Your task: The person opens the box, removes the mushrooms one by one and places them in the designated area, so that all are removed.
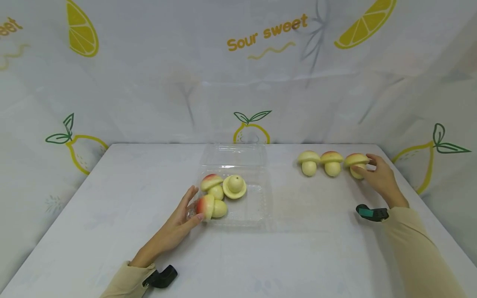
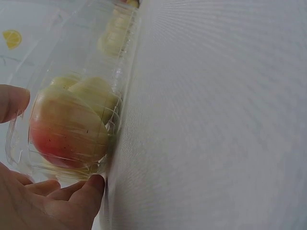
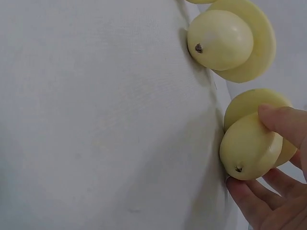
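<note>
At the table's right, my right hand (image 1: 379,176) grips the rightmost toy mushroom (image 3: 252,148), its thumb over the pale yellow stem and its fingers below. Two more mushrooms, a middle one (image 1: 332,163) and a left one (image 1: 309,162), lie in a row beside it. My left hand (image 1: 178,221) holds the left side of a clear plastic clamshell box (image 1: 257,207), thumb at the rim and fingers against the wall. Inside the box are three mushrooms: a red-capped one (image 2: 67,127) nearest that hand, one (image 1: 211,185) behind it, and one (image 1: 235,186) with its stem up.
The box's lid (image 1: 234,155) lies folded back toward the rear edge of the white table (image 1: 298,256). Behind the table hangs a pale cloth (image 1: 156,82) printed with lemons. Each wrist wears a dark device, the right one (image 1: 372,213) with a green patch.
</note>
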Available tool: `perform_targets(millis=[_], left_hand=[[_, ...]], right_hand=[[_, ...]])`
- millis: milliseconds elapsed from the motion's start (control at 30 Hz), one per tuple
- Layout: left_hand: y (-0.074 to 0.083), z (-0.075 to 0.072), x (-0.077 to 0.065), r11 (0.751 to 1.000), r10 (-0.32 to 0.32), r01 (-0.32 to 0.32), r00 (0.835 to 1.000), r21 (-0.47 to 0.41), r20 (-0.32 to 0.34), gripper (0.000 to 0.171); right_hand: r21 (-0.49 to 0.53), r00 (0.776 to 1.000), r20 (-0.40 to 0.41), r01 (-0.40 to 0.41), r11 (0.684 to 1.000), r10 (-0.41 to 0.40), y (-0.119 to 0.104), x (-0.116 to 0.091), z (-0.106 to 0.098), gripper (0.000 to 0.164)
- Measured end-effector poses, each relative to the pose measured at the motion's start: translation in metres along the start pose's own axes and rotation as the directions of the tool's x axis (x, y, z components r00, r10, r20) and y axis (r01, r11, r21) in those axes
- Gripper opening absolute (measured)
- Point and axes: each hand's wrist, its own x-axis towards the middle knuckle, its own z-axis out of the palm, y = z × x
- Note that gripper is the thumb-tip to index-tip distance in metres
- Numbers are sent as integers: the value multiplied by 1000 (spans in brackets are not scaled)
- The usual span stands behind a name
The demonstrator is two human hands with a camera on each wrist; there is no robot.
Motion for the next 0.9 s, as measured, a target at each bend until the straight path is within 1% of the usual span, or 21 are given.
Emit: perform_targets(millis=[367, 667, 900], left_hand=[[2, 1, 0, 1000, -2, 2, 1000, -4, 3, 81], [2, 1, 1, 1000, -20, 20, 1000, 1, -2, 83], [3, 2, 0, 1000, -15, 15, 1000, 5, -10, 82]], right_hand=[[24, 1000, -14, -7, 1000, 7, 5, 1, 3, 85], [34, 999, -16, -34, 999, 35, 5, -3, 0, 89], [27, 998, -55, 3, 1000, -2, 1, -10, -3, 85]])
